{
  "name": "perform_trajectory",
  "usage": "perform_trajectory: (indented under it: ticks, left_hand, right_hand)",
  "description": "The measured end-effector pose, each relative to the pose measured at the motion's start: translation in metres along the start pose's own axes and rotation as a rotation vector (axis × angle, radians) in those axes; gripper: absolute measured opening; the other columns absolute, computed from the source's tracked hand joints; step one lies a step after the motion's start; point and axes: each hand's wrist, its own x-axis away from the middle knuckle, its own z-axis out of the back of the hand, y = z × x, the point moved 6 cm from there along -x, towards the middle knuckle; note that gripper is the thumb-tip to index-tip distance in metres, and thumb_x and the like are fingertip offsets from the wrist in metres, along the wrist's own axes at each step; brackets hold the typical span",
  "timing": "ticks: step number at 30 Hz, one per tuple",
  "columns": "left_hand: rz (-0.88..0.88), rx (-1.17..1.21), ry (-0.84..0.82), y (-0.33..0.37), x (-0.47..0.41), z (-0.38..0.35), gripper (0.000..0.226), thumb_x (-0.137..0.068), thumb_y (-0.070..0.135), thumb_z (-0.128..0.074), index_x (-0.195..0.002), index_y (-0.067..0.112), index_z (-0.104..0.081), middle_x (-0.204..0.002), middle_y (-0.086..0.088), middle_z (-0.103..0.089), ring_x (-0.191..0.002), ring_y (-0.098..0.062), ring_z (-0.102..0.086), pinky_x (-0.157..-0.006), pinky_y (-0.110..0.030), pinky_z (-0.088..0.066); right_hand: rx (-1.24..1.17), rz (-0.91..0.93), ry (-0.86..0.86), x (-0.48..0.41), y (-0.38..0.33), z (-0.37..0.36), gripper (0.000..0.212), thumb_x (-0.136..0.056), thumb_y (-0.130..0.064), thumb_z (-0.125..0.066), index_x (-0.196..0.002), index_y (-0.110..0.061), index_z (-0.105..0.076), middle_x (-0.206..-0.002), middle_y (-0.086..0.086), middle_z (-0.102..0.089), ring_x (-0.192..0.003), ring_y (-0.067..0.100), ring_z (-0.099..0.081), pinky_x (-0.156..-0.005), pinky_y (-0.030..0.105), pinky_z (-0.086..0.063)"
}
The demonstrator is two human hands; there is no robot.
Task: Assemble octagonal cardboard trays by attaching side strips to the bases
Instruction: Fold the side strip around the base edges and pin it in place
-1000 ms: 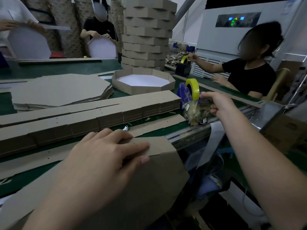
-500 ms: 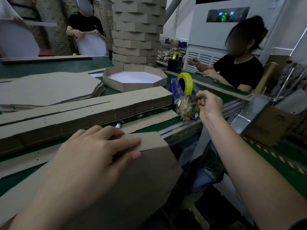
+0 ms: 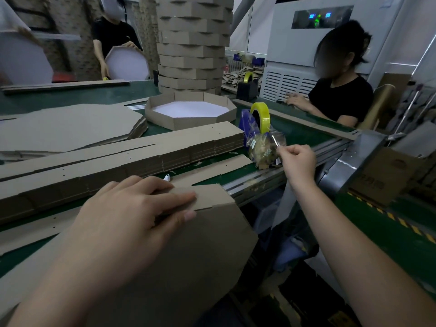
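Note:
My left hand [image 3: 127, 218] lies flat on a brown octagonal cardboard base [image 3: 207, 251] at the near table edge, fingers straight, pressing a folded side strip [image 3: 207, 197] against its rim. My right hand [image 3: 297, 159] reaches out to the tape dispenser [image 3: 247, 123] with its yellow tape roll [image 3: 260, 113] and pinches a clear strip of tape [image 3: 274, 140] pulled from it. A loose side strip [image 3: 212, 171] lies on the green table just beyond the base.
A long stack of flat side strips [image 3: 118, 161] crosses the table. Flat bases [image 3: 66, 128] are piled at the left. A finished tray [image 3: 191, 112] stands behind, before a tall tower of trays [image 3: 193, 43]. Other people work across the table and at the right.
My right hand has drawn back from the tape dispenser toward me, pulling the tape strip out. My left hand has stayed pressed on the base and strip.

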Motion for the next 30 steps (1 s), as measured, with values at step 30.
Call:
perform_trajectory:
  ticks: [30]
  left_hand:
    - [0.08, 0.024, -0.036, -0.001, 0.012, 0.014, 0.037, -0.073, 0.051, -0.064, -0.102, 0.029, -0.058, -0.105, 0.011, -0.064, -0.099, -0.018, -0.056, -0.072, -0.029, -0.032]
  right_hand:
    - [-0.806, -0.367, -0.463, 0.255, -0.105, -0.018, 0.022, -0.087, -0.015, -0.067, -0.067, -0.011, -0.072, -0.041, -0.007, -0.032, -0.035, 0.003, -0.024, -0.036, 0.016, -0.016]
